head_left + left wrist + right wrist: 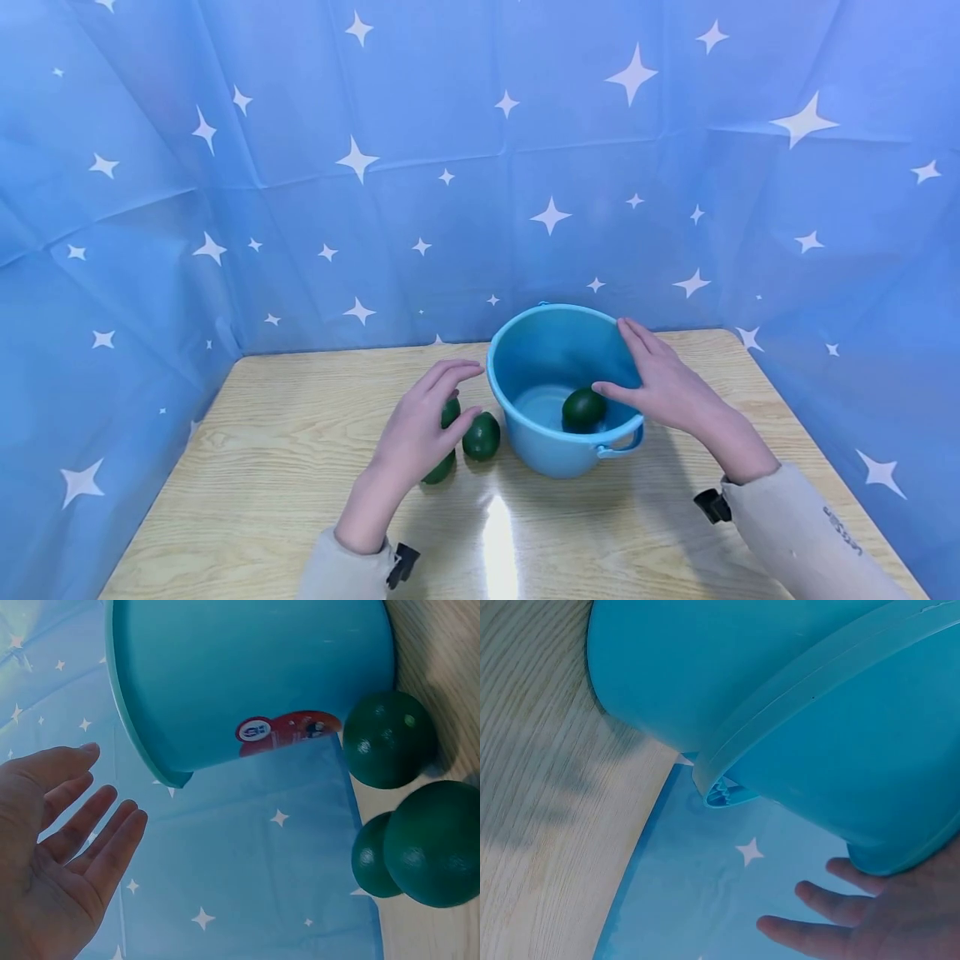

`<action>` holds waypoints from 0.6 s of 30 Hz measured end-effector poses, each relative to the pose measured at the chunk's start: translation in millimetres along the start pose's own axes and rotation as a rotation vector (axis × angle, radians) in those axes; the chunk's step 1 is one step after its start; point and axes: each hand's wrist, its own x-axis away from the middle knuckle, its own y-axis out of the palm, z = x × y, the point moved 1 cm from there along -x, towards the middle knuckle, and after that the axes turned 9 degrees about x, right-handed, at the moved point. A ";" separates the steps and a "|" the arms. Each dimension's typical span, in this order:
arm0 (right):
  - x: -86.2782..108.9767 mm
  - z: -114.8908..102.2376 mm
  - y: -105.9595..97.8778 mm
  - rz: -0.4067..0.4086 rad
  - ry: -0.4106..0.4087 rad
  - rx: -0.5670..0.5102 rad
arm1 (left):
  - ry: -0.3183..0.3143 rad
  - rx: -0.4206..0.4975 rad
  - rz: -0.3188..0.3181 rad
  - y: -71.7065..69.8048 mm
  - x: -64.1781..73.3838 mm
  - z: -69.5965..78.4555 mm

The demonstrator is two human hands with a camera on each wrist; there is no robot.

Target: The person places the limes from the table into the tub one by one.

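Note:
A light blue plastic bucket point(558, 454) stands on the wooden table, with one dark green avocado point(579, 412) on its inside floor. My right hand point(675, 392) is at the bucket's right rim, its thumb over the opening and its fingers stretched along the outer side. In the right wrist view these fingers point(821, 937) look straight and spread. My left hand point(412, 433) hovers left of the bucket with relaxed fingers and holds nothing. Three avocados lie beside the bucket: one point(482, 437) near its wall, two more point(441, 472) partly hidden behind the left hand.
The bucket's handle point(621, 447) hangs at its front right. A red label point(289, 733) shows on the bucket's side. Behind the table point(292, 467) and at both sides hangs a blue cloth point(442, 233) with white stars.

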 end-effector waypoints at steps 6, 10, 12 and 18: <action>0.1 0.8 0.3 0.000 0.001 0.001 | -0.028 -0.029 -0.012 -1.3 5.1 -5.7; -0.1 0.8 0.3 0.002 0.000 0.000 | -0.031 -0.031 -0.022 -2.3 8.1 -8.6; -0.1 0.6 0.2 0.003 0.000 -0.002 | -0.039 -0.033 -0.029 -2.3 9.6 -9.8; -0.2 0.1 -0.9 0.003 0.000 -0.003 | -0.069 -0.048 -0.041 -1.8 14.3 -11.7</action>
